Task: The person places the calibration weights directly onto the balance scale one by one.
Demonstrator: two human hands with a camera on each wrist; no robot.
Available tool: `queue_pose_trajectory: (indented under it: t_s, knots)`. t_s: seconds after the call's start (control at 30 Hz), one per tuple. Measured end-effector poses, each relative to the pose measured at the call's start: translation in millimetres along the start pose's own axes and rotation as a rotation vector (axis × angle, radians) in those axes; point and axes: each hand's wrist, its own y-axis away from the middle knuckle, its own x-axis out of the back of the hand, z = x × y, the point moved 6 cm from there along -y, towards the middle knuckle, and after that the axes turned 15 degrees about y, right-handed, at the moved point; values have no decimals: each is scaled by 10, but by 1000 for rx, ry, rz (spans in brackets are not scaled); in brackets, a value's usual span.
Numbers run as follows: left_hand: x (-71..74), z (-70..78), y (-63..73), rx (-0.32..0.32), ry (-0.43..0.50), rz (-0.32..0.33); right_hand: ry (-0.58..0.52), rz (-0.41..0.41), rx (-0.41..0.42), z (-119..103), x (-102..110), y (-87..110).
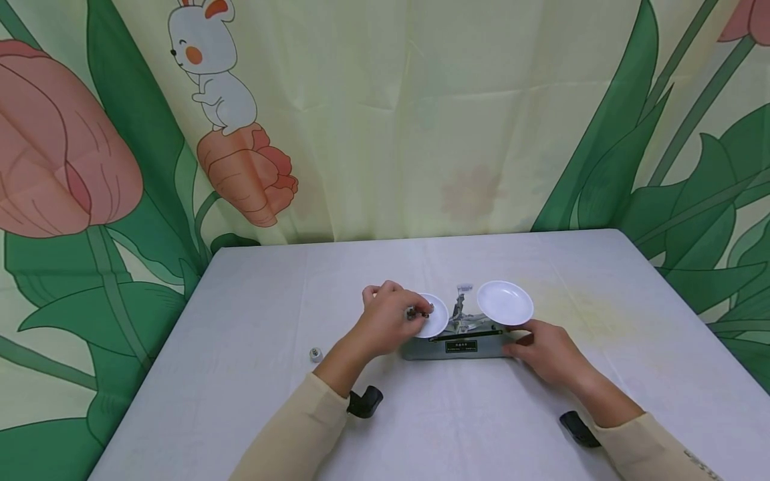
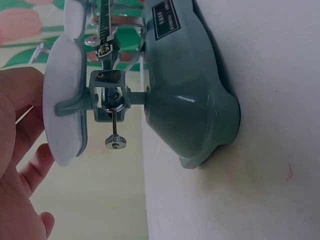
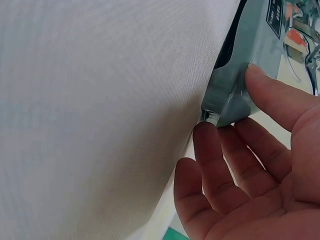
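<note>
A grey-green balance scale [image 1: 460, 347] stands on the table with two white pans. My left hand [image 1: 385, 324] is over the left pan [image 1: 438, 321], its fingertips pinching a small dark metal weight [image 1: 411, 312]. In the left wrist view, fingers [image 2: 37, 162] show behind that pan's rim, and the pan hides what they hold. A knurled adjusting nut [image 2: 115, 142] sticks out below the pan. My right hand [image 1: 550, 354] grips the right end of the scale's base [image 3: 232, 92], thumb on its front and fingertips at its end. The right pan [image 1: 505, 302] holds nothing.
A small metal weight [image 1: 315, 355] stands on the white-covered table [image 1: 240, 401], left of my left forearm. Behind the table's far edge hangs a printed curtain [image 1: 373, 133] with plants and a rabbit.
</note>
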Motion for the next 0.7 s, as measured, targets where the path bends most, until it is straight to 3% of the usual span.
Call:
queue_pose_trajectory:
  t_s: [0.7]
  knots:
    - [-19, 59, 4, -50, -50, 20, 6, -9, -9, -20, 19, 15]
